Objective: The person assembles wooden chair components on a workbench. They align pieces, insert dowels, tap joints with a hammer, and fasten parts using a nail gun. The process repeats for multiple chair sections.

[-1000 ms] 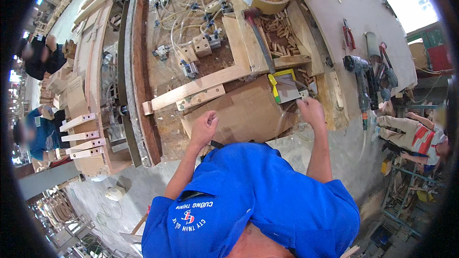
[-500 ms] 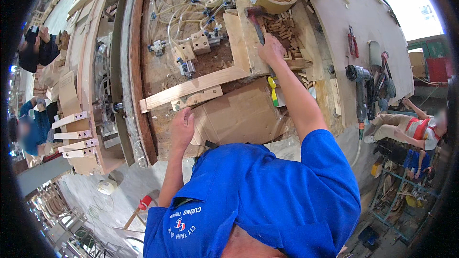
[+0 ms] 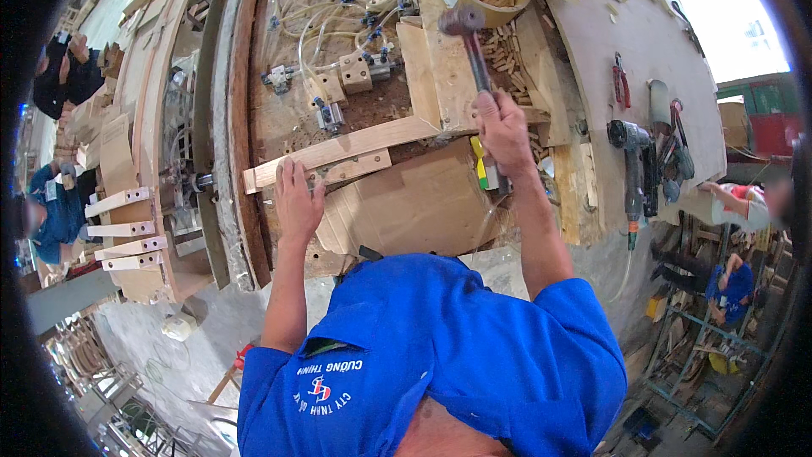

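My right hand [image 3: 505, 131] is closed round the handle of a hammer [image 3: 476, 57]. The hammer is raised over the right part of the bench, its metal head pointing away from me. My left hand [image 3: 298, 201] lies with fingers stretched out on the left end of a long pale wooden strip [image 3: 355, 146]. Just under those fingers, on the near side of the strip, is a shorter wooden piece with drilled holes [image 3: 359, 166], partly covered by the hand. A flat cardboard sheet [image 3: 414, 201] lies nearer to me, with a yellow and green object [image 3: 480, 162] at its right edge.
Pneumatic fittings with clear hoses [image 3: 338, 30] spread over the far bench. A round tub [image 3: 507, 13] of wooden dowels stands far right, loose dowels [image 3: 505, 55] beside it. A nail gun [image 3: 630, 140] and red-handled pliers [image 3: 622, 80] lie right. Other people are at both sides.
My right hand has lifted the hammer and drawn it toward me. My left hand has moved left and away from me, from beside the drilled piece onto the wooden strip.
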{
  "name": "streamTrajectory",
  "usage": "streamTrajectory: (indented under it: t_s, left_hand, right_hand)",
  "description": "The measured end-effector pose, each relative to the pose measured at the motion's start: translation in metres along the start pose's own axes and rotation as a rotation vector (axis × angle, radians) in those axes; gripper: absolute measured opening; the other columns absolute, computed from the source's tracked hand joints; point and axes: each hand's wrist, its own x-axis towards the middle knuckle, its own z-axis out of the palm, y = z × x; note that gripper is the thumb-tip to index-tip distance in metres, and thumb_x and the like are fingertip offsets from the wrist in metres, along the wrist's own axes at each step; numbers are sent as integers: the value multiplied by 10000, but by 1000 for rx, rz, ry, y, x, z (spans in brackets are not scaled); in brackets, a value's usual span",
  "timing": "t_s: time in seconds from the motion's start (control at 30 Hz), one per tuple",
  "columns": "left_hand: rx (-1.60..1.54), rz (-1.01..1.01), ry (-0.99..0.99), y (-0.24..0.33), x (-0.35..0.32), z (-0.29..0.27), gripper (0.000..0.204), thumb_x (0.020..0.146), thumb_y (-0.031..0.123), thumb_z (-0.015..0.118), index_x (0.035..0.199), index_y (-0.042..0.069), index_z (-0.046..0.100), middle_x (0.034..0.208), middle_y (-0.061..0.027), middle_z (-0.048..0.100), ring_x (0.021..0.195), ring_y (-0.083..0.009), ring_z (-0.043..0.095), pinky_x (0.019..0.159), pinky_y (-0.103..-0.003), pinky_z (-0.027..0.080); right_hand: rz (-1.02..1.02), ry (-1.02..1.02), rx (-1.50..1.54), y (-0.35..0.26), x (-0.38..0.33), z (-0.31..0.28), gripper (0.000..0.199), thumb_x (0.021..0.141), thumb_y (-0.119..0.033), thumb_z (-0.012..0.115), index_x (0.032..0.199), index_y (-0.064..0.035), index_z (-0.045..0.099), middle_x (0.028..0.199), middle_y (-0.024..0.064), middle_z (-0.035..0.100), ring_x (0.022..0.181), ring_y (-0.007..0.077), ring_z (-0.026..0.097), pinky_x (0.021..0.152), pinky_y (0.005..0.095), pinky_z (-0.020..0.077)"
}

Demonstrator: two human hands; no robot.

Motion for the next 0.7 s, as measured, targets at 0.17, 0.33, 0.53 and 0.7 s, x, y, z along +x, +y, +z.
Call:
streamTrajectory:
  t_s: [0.17,0.33,0.53,0.7]
  left_hand:
    - [36,-13,-11,1,-4,2,660,991,358,670,1491,-24,468,1623,-258,377,1515,-492,324,1244,-555,304]
    - [-8,37,22,7,3,6,686,986,393,676,1490,-22,463,1623,-260,377,1517,-494,318,1248,-556,298]
    - [-5,-21,34,-8,-10,7,714,956,316,711,1527,-20,446,1644,-247,367,1536,-472,298,1262,-538,280]
    - [-30,-35,25,2,-4,3,735,957,341,714,1539,-15,441,1653,-239,356,1543,-463,290,1264,-534,276]
  right_hand:
    - [-447,115,23,-67,-15,7,296,1131,-309,536,1021,-43,607,689,-39,529,583,50,484,511,262,380]
    - [-615,311,-290,60,-2,27,280,1109,-276,527,1033,-10,574,697,148,585,593,304,596,539,407,443]
    - [-190,104,-562,32,-23,49,375,1093,-331,533,943,8,585,780,295,621,721,483,652,597,495,481]
    - [-429,67,-347,40,-70,61,384,1077,-354,562,969,11,606,797,277,625,712,446,658,613,487,489]
